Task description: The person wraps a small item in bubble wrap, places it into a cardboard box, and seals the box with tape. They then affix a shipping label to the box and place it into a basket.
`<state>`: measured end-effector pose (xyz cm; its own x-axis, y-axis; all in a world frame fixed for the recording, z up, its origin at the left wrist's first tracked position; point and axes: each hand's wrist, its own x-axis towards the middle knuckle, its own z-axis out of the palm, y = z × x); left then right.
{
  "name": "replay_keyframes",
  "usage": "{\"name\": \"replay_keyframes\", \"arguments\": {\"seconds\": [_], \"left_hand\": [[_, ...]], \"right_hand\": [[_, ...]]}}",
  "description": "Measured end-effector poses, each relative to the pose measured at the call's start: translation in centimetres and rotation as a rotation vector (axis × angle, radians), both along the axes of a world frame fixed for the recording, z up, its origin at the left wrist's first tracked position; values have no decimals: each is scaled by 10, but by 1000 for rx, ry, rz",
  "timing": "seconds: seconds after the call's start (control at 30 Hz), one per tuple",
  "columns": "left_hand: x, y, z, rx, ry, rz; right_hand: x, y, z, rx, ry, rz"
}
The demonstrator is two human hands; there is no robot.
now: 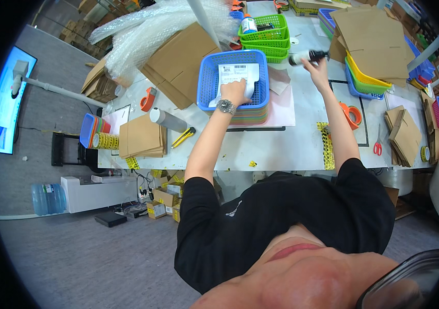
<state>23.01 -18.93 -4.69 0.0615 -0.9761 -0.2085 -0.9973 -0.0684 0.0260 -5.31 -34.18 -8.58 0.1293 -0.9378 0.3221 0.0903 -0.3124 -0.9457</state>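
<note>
A blue plastic basket [202, 82] tops a stack of coloured baskets [250, 118] on the table in front of me. In it lies a white printed shipping label [237, 70], curled at its right and lower edges. My left hand [235, 92], with a metal watch at the wrist, reaches over the basket's near rim and grips the label, the fingertips on its lower part. To the right, above the table, my right hand [316, 73] is closed on a dark bottle [306, 57] with a white label and a black pump-like top. It is tilted on its side.
Green baskets [265, 44] with bottles stand behind. Flat cardboard [181, 64] and bubble wrap [152, 33] lie at the back left. An orange tape dispenser [352, 116], red scissors [378, 148], a yellow cutter [183, 137] and a grey cylinder [168, 121] are nearer.
</note>
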Motion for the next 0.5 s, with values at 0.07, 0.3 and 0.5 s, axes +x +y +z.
{"name": "replay_keyframes", "arguments": {"seconds": [0.07, 0.3, 0.5], "left_hand": [[-5, 9, 24, -89, -8, -9], [10, 24, 79, 223, 275, -49], [22, 2, 37, 61, 202, 56]], "right_hand": [[-35, -8, -51, 12, 122, -138], [-72, 15, -145, 49, 556, -216], [-60, 30, -170, 91, 595, -212]]}}
